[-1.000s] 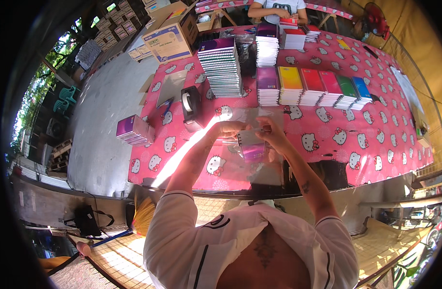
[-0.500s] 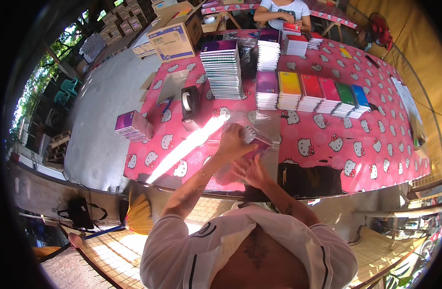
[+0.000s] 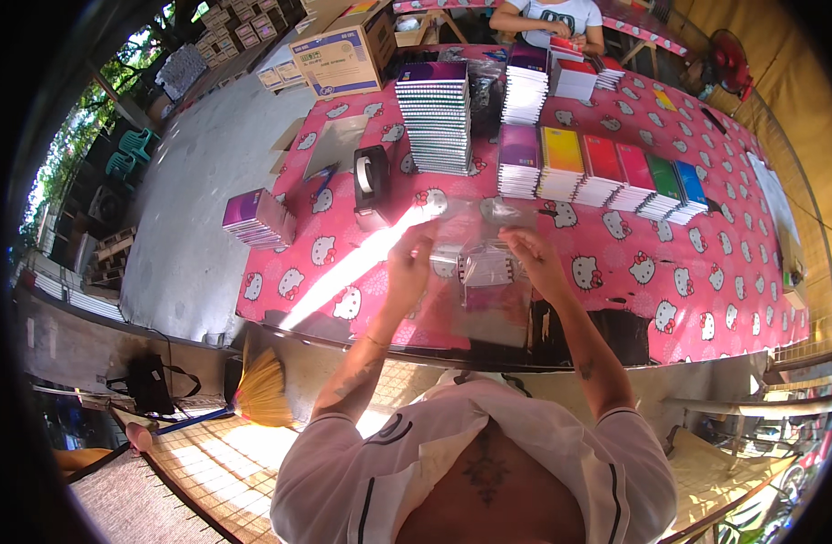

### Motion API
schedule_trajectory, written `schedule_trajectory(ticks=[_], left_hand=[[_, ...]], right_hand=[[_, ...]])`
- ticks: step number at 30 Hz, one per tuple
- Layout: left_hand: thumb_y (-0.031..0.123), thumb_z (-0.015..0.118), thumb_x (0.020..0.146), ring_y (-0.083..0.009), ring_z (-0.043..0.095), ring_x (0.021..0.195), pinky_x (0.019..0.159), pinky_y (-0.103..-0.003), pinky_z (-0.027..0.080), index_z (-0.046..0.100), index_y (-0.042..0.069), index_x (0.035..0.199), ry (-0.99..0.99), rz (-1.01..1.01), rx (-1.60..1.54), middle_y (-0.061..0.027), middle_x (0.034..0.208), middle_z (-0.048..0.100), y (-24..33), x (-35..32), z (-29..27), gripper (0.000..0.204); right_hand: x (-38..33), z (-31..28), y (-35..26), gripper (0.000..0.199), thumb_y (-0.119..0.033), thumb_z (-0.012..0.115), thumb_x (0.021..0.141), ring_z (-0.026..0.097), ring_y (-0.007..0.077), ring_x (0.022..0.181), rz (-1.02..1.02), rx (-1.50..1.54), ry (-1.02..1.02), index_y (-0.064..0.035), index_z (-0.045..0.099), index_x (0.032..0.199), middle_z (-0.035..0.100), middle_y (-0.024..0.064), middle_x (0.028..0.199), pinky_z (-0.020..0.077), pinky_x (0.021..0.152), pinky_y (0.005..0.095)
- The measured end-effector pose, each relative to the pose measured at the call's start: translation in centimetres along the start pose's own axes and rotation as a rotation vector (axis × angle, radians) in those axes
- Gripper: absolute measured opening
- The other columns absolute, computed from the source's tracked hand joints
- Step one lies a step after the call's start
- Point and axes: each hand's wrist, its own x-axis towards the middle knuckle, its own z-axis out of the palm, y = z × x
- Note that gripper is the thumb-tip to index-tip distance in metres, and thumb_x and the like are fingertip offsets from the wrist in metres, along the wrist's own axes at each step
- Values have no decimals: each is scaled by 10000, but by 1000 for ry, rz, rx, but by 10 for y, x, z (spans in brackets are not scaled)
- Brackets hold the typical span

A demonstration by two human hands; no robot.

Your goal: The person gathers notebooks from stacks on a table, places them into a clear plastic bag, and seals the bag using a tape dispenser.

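Note:
A small bundle of spiral notebooks (image 3: 490, 269) lies in front of me, pale pages up, with the coil along its left side. Thin clear plastic film (image 3: 475, 227) spreads over and beyond it. On the left edge of the film, my left hand (image 3: 410, 263) has its fingers closed in a pinch. My right hand (image 3: 538, 258) pinches the film at the upper right of the bundle. Glare and the film's transparency blur its exact edges. Just beyond my left hand stands a black tape dispenser (image 3: 370, 186).
Notebook stacks in several colours, a yellow one (image 3: 561, 163) among them, line the far middle. A tall purple-topped stack (image 3: 434, 122) rises behind the dispenser. Purple notebooks (image 3: 255, 218) sit at the left edge. Beyond are a cardboard box (image 3: 343, 59) and a co-worker (image 3: 552, 23) handling red notebooks.
My hands have parted, left hand leftward and right hand rightward and farther out. The notebook bundle, earlier gripped with purple cover showing, now lies with pale pages up under the film.

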Motion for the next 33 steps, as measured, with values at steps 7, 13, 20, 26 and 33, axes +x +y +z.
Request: schedule_trajectory(ticks=[7,13,20,26,33], left_hand=[[310,758,842,-167,531,569,512,-339,446,671,33,1182,196,-761,-43,-36,742,583,-137,87,-140,447],[241,789,798,-111,383,607,731,-311,437,719,77,992,218,-716,-190,48,691,449,-137,99,-122,264],[101,740,852,-133,642,686,504,-272,398,712,45,998,529,-536,-465,-70,886,730,-159,63,-87,159],[234,651,823,-293,740,845,797,-410,572,743,124,1005,73,-357,807,-141,849,748,-130,69,-125,231],[16,701,858,-174,629,883,863,-319,506,716,70,1122,-703,-46,-209,-47,913,681,-11,42,-54,269]], right_hand=[[-31,61,-81,235,-316,760,822,669,273,922,-477,-1089,-2,-147,716,979,711,75,975,409,974,433],[-39,75,-77,323,-405,752,803,673,243,956,-495,-972,-15,-125,725,964,725,62,917,378,991,454],[-31,86,-65,331,-381,752,793,685,230,892,-412,-1075,47,-105,729,974,725,45,854,357,1003,431],[-35,91,-62,310,-338,756,792,689,226,868,-406,-1085,99,-99,735,988,729,44,858,359,993,430],[-29,102,-73,286,-313,742,809,684,228,854,-436,-1048,83,-119,731,1018,722,30,840,343,1007,453]])
